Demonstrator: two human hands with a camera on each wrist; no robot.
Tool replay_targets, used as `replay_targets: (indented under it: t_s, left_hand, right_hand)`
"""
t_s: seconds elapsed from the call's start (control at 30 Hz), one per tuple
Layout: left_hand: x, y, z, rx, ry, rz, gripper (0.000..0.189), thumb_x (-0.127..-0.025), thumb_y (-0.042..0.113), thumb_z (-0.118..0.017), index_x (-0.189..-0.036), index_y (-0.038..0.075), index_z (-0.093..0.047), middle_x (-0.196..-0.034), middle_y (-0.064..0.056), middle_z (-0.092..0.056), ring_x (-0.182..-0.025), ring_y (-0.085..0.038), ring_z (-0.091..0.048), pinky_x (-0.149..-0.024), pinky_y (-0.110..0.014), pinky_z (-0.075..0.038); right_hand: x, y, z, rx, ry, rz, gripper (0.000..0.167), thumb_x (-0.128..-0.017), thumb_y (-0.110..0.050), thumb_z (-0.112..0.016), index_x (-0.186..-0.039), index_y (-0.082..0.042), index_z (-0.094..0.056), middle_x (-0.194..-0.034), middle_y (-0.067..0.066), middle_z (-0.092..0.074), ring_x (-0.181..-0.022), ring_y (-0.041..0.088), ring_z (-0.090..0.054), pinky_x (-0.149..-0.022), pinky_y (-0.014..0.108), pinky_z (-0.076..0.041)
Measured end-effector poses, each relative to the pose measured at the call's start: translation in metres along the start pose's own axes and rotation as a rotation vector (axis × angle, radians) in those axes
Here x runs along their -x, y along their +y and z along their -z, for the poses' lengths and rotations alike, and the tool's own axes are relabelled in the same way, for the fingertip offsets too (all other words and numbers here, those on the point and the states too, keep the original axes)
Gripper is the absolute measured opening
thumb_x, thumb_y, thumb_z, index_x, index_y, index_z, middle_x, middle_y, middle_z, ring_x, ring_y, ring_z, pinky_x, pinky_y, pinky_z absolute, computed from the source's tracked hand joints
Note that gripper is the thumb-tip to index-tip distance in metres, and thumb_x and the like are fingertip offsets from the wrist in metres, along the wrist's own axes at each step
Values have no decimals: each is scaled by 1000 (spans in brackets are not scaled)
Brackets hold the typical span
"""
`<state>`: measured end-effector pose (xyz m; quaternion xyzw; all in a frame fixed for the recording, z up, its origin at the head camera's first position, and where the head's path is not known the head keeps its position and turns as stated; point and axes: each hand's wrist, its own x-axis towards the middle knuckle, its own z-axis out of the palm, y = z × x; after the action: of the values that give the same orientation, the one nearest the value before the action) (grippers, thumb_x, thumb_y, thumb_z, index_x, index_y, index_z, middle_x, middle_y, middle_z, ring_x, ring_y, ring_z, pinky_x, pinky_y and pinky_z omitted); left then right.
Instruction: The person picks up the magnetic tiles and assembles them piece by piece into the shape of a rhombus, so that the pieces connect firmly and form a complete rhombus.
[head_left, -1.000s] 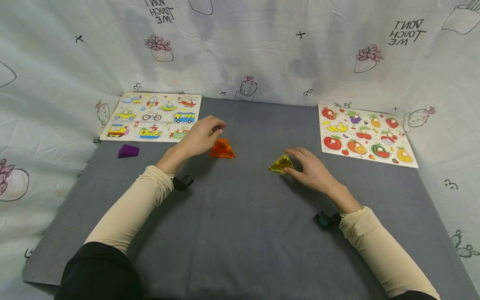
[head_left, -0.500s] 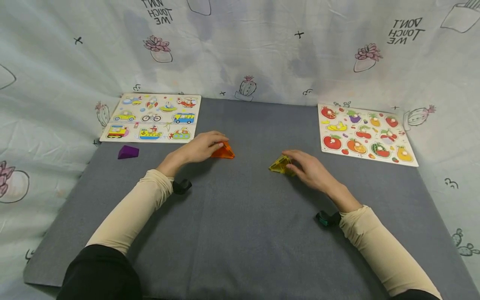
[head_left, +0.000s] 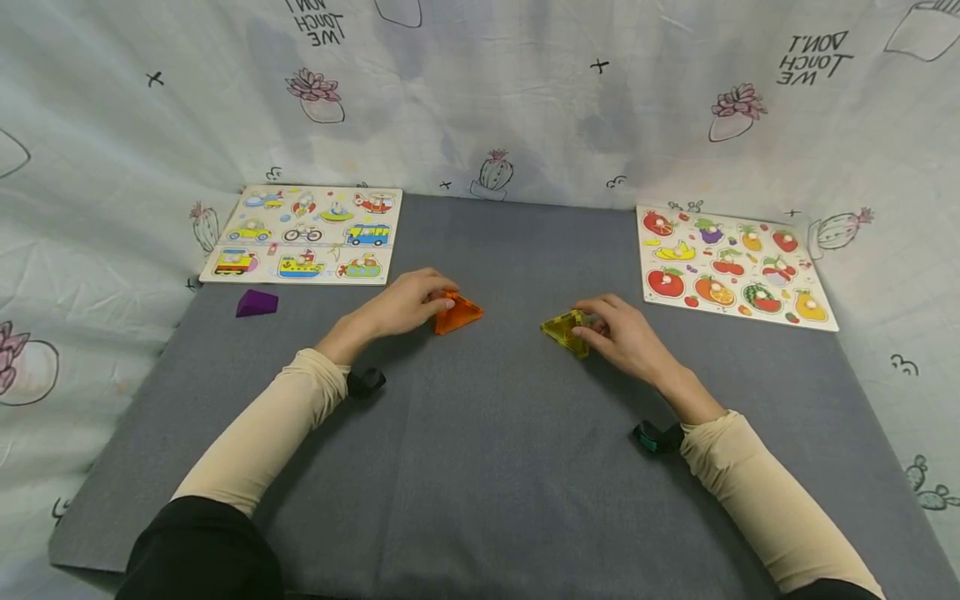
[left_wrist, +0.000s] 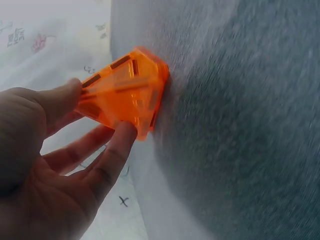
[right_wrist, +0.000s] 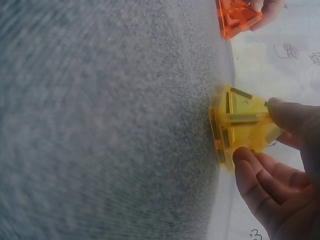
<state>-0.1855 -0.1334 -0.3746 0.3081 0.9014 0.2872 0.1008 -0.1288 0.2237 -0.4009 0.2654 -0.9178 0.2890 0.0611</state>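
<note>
A see-through orange pyramid [left_wrist: 125,95], which looks built from magnetic tiles, is pinched between the thumb and fingers of my left hand [head_left: 408,302]. In the left wrist view its base is at the grey tabletop. To its right in the head view is a similar yellow pyramid [right_wrist: 242,120]. My right hand [head_left: 626,337] pinches that one, thumb on one side and fingertips on another. Small dark strips show along the yellow edges. The two pyramids stand apart, a short gap of table between them. My fingers hide part of each pyramid.
A purple block [head_left: 257,303] lies at the table's left. Behind it is a puzzle board with vehicles [head_left: 288,218]; another board with fruit [head_left: 757,242] lies at the back right. A printed curtain [head_left: 525,100] borders the grey table [head_left: 487,467].
My left hand has come down onto the orange pyramid and taken hold of it. That pyramid has turned and shifted slightly right. The yellow pyramid has turned a little in my right hand.
</note>
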Motion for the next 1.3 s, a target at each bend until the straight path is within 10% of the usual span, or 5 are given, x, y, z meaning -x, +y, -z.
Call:
replay_targets:
  t_s: [0.4, 0.7, 1.3]
  left_hand:
    - [11, 2, -7, 18, -81, 18, 45, -93, 20, -68, -134, 5, -58, -123, -13, -56, -102, -25, -60, -86, -38, -52]
    - [5, -3, -11, -60, -115, -27, 58, -88, 9, -72, -141, 0, -50, -132, -18, -55, -114, -30, -58, -97, -45, -48]
    - [-6, 20, -37, -138, -83, 41, 47, -86, 27, -76, -125, 4, -63, -109, -12, -60, -92, -22, -53, -80, -36, -45]
  right_hand:
    - [4, 1, 2, 75, -82, -176, 48, -86, -35, -75, -125, -8, -62, -109, 12, -60, -80, 20, -55, -65, 32, -41]
    - [7, 8, 6, 95, -199, -138, 66, -80, -29, -81, -134, -3, -55, -119, 15, -62, -94, 25, -59, -76, 41, -48]
    - [-1, 4, -7, 57, -100, -56, 52, -78, -19, -83, -121, 1, -62, -100, 15, -66, -83, 23, -58, -71, 37, -46]
